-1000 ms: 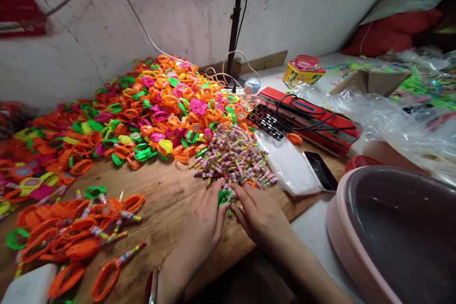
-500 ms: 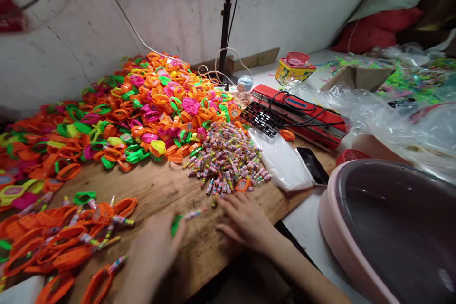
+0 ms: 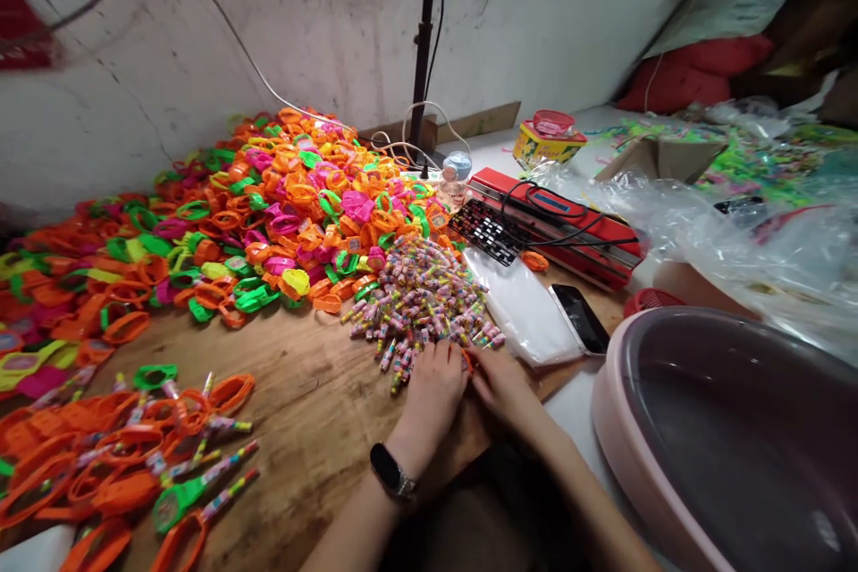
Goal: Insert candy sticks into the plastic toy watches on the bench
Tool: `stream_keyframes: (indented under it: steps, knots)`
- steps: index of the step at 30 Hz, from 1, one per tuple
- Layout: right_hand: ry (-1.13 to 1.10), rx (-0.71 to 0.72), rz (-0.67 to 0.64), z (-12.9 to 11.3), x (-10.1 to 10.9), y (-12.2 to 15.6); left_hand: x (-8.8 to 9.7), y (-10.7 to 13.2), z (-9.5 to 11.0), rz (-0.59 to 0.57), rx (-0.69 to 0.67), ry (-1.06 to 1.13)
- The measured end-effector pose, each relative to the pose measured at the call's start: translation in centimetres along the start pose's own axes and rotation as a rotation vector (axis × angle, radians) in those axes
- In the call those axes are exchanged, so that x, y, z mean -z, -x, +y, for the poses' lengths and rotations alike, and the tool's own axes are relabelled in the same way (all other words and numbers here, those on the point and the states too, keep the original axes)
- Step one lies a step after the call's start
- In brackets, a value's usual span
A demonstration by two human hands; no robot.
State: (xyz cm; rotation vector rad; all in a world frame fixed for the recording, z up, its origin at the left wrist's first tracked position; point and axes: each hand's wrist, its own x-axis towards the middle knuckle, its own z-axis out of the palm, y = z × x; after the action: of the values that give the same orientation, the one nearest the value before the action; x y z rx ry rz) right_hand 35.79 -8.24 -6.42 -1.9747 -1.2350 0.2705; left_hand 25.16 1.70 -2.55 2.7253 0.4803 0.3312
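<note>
At the near edge of a heap of small patterned sticks with colourful bands, my two hands are close together. My right hand has its fingers closed on an orange toy watch, mostly covered by the hands. Right beside it, my left hand is bent with its fingertips at the sticks; what lies under them is hidden. At the lower left, a green toy watch with a stick beside it lies on a group of orange toy watches with sticks among them.
A large heap of colourful toy watches rests against the wall. On the right are clear plastic bags, a phone, a red sealing machine and a big pink basin. A black pole stands behind.
My left hand has let go of the green toy watch at the lower-left group and moved right to the stick heap. My right hand has shifted slightly right, onto the orange watch.
</note>
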Motion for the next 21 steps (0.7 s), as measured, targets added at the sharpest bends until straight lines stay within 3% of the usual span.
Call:
stream_keyframes:
  steps: [8,12,14,17,21]
  knots:
    - [-0.488,-0.192,0.053,-0.4,-0.6,0.5,1.4,1.8,-2.6,-0.012,-0.068,0.128]
    - [-0.707,-0.286,0.181,-1.5,0.1,0.0,2.1,2.6,-3.4,0.16,-0.026,0.266]
    - [-0.819,-0.311,0.25,-1.8,0.7,-0.4,2.5,3.2,-3.6,0.276,0.064,0.425]
    - [-0.978,-0.318,0.32,-2.2,1.4,-1.0,2.9,3.8,-3.4,0.378,0.285,0.828]
    - [-1.13,-0.322,0.318,-3.3,1.6,-1.9,3.7,4.2,-2.4,0.316,0.562,1.477]
